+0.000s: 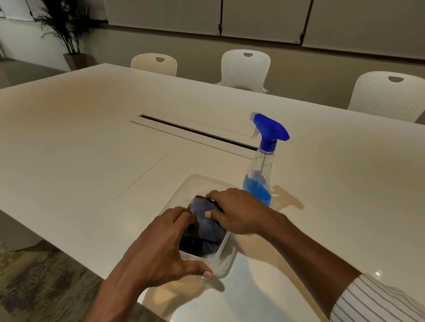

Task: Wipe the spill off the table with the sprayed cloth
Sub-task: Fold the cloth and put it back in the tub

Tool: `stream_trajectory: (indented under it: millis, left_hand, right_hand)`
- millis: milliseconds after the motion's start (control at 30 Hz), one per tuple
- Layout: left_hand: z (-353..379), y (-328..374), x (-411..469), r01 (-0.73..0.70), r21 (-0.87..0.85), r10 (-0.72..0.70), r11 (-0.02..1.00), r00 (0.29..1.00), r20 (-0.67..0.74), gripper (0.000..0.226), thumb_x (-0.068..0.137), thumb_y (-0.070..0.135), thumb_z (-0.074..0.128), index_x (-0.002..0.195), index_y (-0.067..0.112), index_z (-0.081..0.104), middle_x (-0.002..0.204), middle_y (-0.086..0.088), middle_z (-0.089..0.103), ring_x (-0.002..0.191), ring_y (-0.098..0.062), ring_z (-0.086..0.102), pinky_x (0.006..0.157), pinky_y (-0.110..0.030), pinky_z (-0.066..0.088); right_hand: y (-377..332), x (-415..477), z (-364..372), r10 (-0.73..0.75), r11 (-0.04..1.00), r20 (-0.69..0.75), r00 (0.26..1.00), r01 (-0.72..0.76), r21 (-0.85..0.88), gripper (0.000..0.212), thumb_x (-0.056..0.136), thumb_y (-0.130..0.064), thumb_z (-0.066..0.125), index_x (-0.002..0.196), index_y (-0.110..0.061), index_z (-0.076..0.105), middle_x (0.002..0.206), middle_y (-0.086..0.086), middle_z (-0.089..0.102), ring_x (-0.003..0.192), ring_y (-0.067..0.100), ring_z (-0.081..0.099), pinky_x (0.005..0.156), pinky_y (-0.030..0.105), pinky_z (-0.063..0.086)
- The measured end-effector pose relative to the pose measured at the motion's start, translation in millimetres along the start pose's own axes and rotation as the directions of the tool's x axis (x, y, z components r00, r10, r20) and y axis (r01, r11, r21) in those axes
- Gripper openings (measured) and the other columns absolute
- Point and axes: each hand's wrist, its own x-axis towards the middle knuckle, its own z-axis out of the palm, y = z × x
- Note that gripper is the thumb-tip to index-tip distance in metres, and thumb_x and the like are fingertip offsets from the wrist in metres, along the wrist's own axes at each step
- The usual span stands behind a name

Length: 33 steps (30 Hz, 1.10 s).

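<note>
A clear plastic container (195, 183) stands on the white table (67, 143) near its front edge. Inside it lies a crumpled grey-blue cloth (208, 225) with darker folds. My left hand (163, 247) grips the container's near-left rim, thumb against its front corner, fingers over the edge touching the cloth. My right hand (236, 212) rests on the cloth from the right, thumb and fingers pinching its top. A clear spray bottle (261, 178) with a blue trigger head and blue liquid stands just right of the container. A faint tan smear (287, 196) shows on the table beside the bottle.
A dark cable slot (196, 131) runs across the middle of the table. Three white perforated chairs (246, 70) line the far side. Patterned carpet (18, 283) lies to the left, below the table's edge. Potted plants (69, 25) stand in the far corner.
</note>
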Motion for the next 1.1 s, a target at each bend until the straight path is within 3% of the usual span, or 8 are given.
stream_trajectory:
  millis: [233, 367, 433, 567, 733, 867, 1000, 1100]
  left_hand:
    - [4.8, 2.5, -8.7, -0.001, -0.075, -0.005, 0.997, 0.997, -0.080, 0.085, 0.064, 0.097, 0.068, 0.117, 0.033, 0.055, 0.112, 0.018, 0.050, 0.091, -0.009, 0.050, 0.071, -0.017, 0.042]
    - [8.4, 4.8, -11.5, -0.014, -0.093, 0.005, 0.996, 0.995, -0.104, 0.089, 0.065, 0.093, 0.070, 0.129, 0.033, 0.054, 0.141, 0.015, 0.045, 0.108, -0.008, 0.054, 0.081, -0.012, 0.044]
    - [10.1, 6.8, -11.6, -0.020, -0.055, 0.014, 0.998, 0.994, -0.110, 0.084, 0.068, 0.092, 0.068, 0.127, 0.033, 0.061, 0.146, 0.011, 0.047, 0.116, -0.011, 0.055, 0.086, -0.022, 0.053]
    - [12.6, 12.3, -10.5, -0.013, 0.009, 0.014, 1.000, 0.992, -0.126, 0.073, 0.071, 0.094, 0.064, 0.105, 0.029, 0.069, 0.122, 0.011, 0.067, 0.098, -0.014, 0.063, 0.079, -0.025, 0.052]
    - [10.0, 15.9, -8.8, 0.015, 0.057, -0.010, 0.998, 0.996, -0.086, 0.072, 0.071, 0.097, 0.059, 0.107, 0.035, 0.064, 0.119, 0.017, 0.066, 0.084, -0.008, 0.056, 0.070, -0.012, 0.034]
    - [7.0, 20.7, -8.9, 0.013, 0.087, -0.010, 0.996, 0.999, -0.040, 0.068, 0.073, 0.095, 0.056, 0.110, 0.039, 0.056, 0.118, 0.024, 0.056, 0.082, -0.009, 0.052, 0.064, -0.015, 0.037]
    - [5.9, 26.7, -9.8, 0.020, 0.115, -0.012, 0.993, 0.998, -0.064, 0.064, 0.076, 0.095, 0.054, 0.111, 0.042, 0.051, 0.110, 0.023, 0.057, 0.076, -0.010, 0.050, 0.058, -0.013, 0.025]
    - [7.8, 35.0, -8.5, 0.049, 0.071, -0.043, 0.996, 0.995, -0.086, 0.070, 0.079, 0.097, 0.046, 0.121, 0.042, 0.053, 0.111, 0.024, 0.058, 0.076, -0.008, 0.052, 0.059, -0.011, 0.027]
  right_hand:
    - [-0.6, -0.3, 6.6, -0.043, 0.997, -0.018, 0.999, 0.044, 0.070, 0.041, 0.096, -0.046, 0.064, 0.126, -0.019, 0.065, 0.116, 0.004, 0.076, 0.100, 0.023, 0.071, 0.089, 0.038, 0.059]
    - [1.6, -4.9, 5.3, -0.038, 0.992, -0.043, 0.998, 0.043, 0.116, 0.043, 0.088, -0.053, 0.072, 0.115, -0.020, 0.070, 0.104, 0.000, 0.078, 0.092, 0.018, 0.071, 0.084, 0.038, 0.061]
    - [1.9, -6.3, 5.5, -0.041, 0.994, -0.056, 0.998, 0.047, 0.099, 0.043, 0.086, -0.057, 0.072, 0.112, -0.022, 0.072, 0.101, -0.002, 0.077, 0.093, 0.016, 0.067, 0.084, 0.040, 0.060]
    - [0.4, -10.0, 8.6, -0.058, 0.993, -0.087, 0.994, 0.067, 0.096, 0.041, 0.085, -0.055, 0.071, 0.107, -0.021, 0.077, 0.101, -0.001, 0.077, 0.100, 0.016, 0.063, 0.086, 0.041, 0.057]
    - [1.8, -17.0, 13.8, -0.079, 0.993, -0.125, 0.989, 0.088, 0.072, 0.042, 0.089, -0.054, 0.065, 0.111, -0.020, 0.076, 0.103, 0.002, 0.074, 0.105, 0.017, 0.057, 0.091, 0.040, 0.054]
    - [4.4, -30.3, 17.5, -0.070, 0.991, -0.197, 0.978, 0.091, 0.101, 0.044, 0.094, -0.053, 0.063, 0.123, -0.020, 0.071, 0.116, 0.002, 0.071, 0.115, 0.017, 0.056, 0.096, 0.036, 0.053]
    - [7.9, -46.9, 25.9, -0.020, 0.985, -0.312, 0.950, 0.073, 0.159, 0.037, 0.093, -0.052, 0.064, 0.113, -0.022, 0.072, 0.112, -0.003, 0.070, 0.110, 0.013, 0.057, 0.094, 0.034, 0.054]
    - [6.3, -54.3, 30.7, -0.012, 0.983, -0.350, 0.937, 0.075, 0.169, 0.037, 0.094, -0.052, 0.061, 0.110, -0.021, 0.073, 0.109, -0.003, 0.070, 0.106, 0.013, 0.058, 0.091, 0.034, 0.054]
